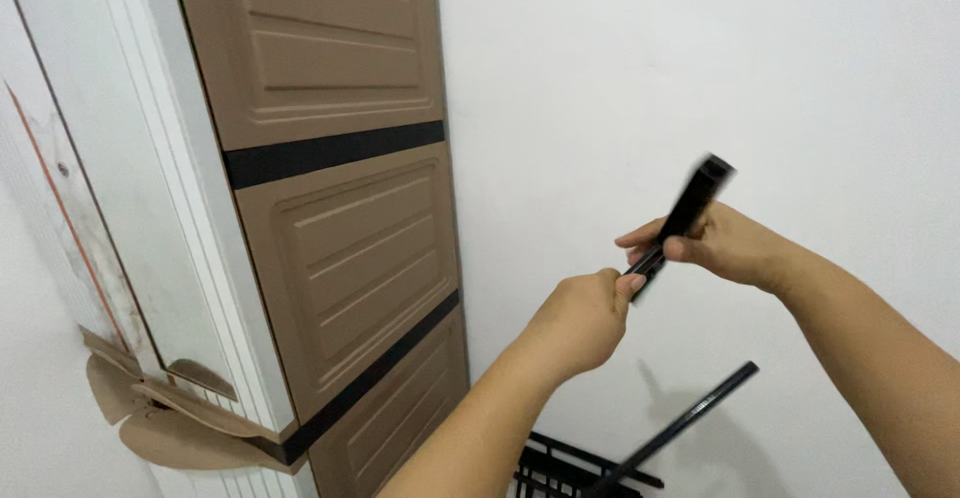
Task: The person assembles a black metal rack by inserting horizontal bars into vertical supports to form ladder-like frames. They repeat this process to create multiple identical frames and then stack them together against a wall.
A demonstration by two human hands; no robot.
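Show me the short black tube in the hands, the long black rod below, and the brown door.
short black tube [697, 196], head view, upper shaft.
long black rod [690, 420], head view, mid-shaft.
brown door [345, 248], head view, middle panel.

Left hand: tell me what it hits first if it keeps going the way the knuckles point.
The left hand points up-right, so it would likely first meet the right hand gripping the same black tube; the white wall lies beyond.

Count on inspection: two hands, the left hand [580, 320] and the right hand [722, 244], both closed on one short black tube [686, 214]. One long black rod [680, 426] and one black wire rack [560, 470] present below. One brown panelled door [340, 208] with two black bands.
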